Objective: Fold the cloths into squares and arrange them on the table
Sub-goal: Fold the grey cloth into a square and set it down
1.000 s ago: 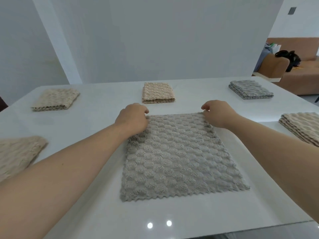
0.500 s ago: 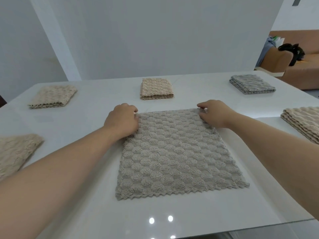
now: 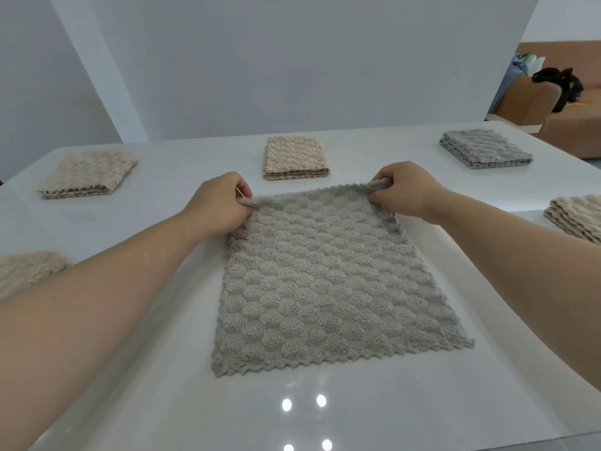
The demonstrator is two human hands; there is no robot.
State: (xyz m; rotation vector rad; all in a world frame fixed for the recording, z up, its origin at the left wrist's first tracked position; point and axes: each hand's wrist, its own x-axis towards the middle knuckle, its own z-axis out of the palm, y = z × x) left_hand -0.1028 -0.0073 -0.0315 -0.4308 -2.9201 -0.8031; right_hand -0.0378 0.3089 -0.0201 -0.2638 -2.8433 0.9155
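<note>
Grey cloth (image 3: 328, 281) lies flat mid-table (image 3: 422, 402), and both hands have pinched its far corners: left hand (image 3: 218, 205) closed on the far-left corner, right hand (image 3: 405, 188) closed on the far-right one, that edge just lifted. Looks like the first fold toward the near edge is coming. Main risk imo: if one hand pulls faster, the fold goes skewed and you don't get a square. The top looks glossy, so the near edge could slide too. Folded cloths (image 3: 294, 157) beyond the grey cloth sit well apart, so no bumping.
</note>
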